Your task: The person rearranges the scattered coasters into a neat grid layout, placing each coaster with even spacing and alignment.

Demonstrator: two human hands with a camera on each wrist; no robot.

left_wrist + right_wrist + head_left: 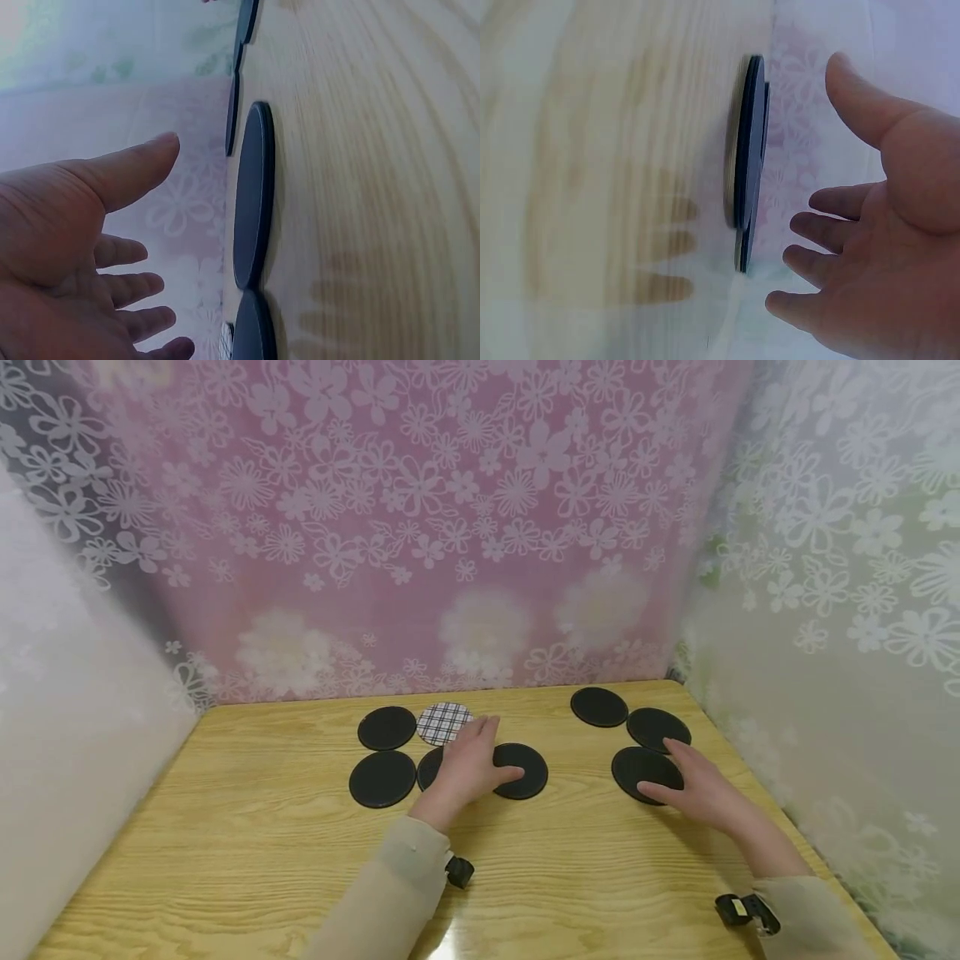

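Plain beige sleeves, bare hands and a small black device at each wrist.
The left sleeve (386, 893) and the right sleeve (810, 914) are long, in matt, unpatterned cloth, and end at the wrist; the left one has a faint greyish patch near its cuff. The left device (460, 872) is a compact, blocky black piece; the right device (733, 910) carries a small pale-yellow rectangle and joins a curved black band (765, 917). Both left hand (467, 766) and right hand (703, 789) are ungloved.

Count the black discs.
7. Left group: back-left disc, front-left disc, front-middle disc, front-right disc, the last two partly behind the left hand. Right group: back disc, middle disc, front disc by the right hand. None seems fully hidden.
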